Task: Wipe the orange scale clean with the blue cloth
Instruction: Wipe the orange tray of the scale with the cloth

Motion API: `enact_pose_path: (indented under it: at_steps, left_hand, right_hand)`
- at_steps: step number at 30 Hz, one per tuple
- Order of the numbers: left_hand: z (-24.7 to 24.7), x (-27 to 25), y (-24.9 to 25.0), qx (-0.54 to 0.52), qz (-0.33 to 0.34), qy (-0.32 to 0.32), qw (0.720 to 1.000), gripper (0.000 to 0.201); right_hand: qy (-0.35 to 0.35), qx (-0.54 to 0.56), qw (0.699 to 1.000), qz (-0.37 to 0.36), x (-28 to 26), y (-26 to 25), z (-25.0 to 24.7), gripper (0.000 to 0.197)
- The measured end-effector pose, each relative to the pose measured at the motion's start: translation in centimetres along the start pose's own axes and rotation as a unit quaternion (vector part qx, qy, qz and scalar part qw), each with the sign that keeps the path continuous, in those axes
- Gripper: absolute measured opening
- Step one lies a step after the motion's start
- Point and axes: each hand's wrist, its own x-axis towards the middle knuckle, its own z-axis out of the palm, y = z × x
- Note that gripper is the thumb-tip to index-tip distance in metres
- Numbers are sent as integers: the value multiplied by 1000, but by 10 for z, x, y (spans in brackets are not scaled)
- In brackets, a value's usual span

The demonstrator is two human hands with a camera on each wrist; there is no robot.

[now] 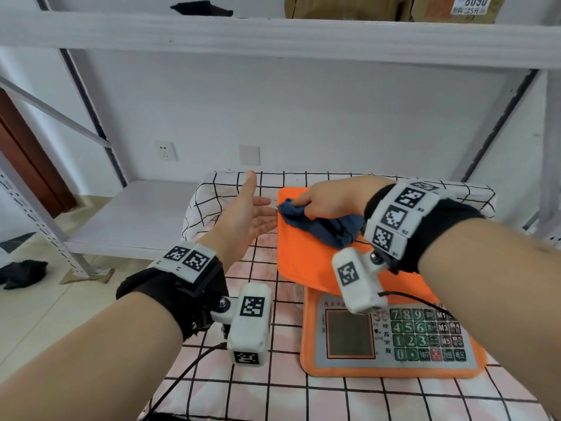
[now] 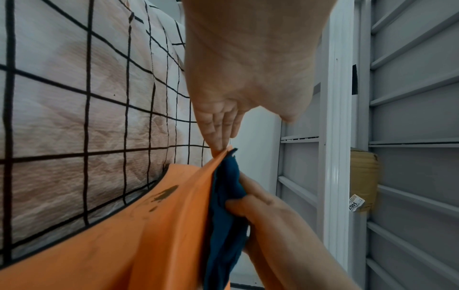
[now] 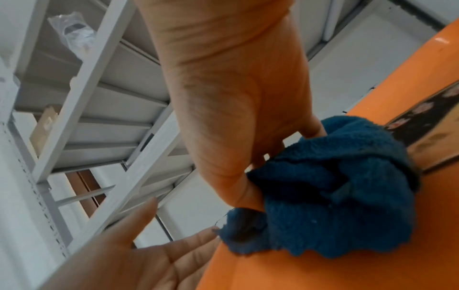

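Orange scale (image 1: pixel 358 287) on the checked tablecloth (image 1: pixel 243 387) of the bench, toward its right edge, keypad panel (image 1: pixel 425 335) at the near side, weighing platform (image 1: pixel 303 259) at the far side; blue cloth (image 1: pixel 321 221) bunched on the platform's far left part, gripped by the right hand (image 1: pixel 331 199), fingers curled down around it.

Left hand (image 1: pixel 247 214) just off the platform's left edge, palm turned right, fingers straight and loosely together, thumb up; holding nothing.

Only from the left wrist view: fingertips (image 2: pixel 218 145) of the left hand touching the platform's thin edge (image 2: pixel 198 186); dark smudges (image 2: pixel 164 194) on the orange underside; cloth (image 2: pixel 223 215) pressed flat against the top face.

Only from the right wrist view: terry pile of the cloth (image 3: pixel 330 196); thumb and fingers of the right hand (image 3: pixel 236 109) sunk into its folds; left palm (image 3: pixel 139 255) open beside the platform rim.

Only from the head view: white metal shelving (image 1: pixel 273 34) behind the bench; cardboard boxes (image 1: pixel 394 7) on its upper shelf; wall socket (image 1: pixel 165 150).
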Motion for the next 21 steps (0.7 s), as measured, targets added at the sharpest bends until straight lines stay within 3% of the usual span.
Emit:
enact_pose_path:
  at_steps: [6,9,14,21]
  left_hand:
    - [-1,-3,-1,-3,1,-1,1000,70]
    - [-1,-3,0,-1,-3,-2,1000,70]
    - [0,1,1,11,-4,7,1000,69]
    - [2,-7,0,1,-4,10,1000,71]
  right_hand:
    - [-5,-72,997,-7,10,-11,-6,39]
    - [-17,-48,999,17,5,-10,-6,41]
    - [-79,-25,996,-16,-22,-8,-1,50]
    - [-49,-81,995,32,-4,-16,-11,49]
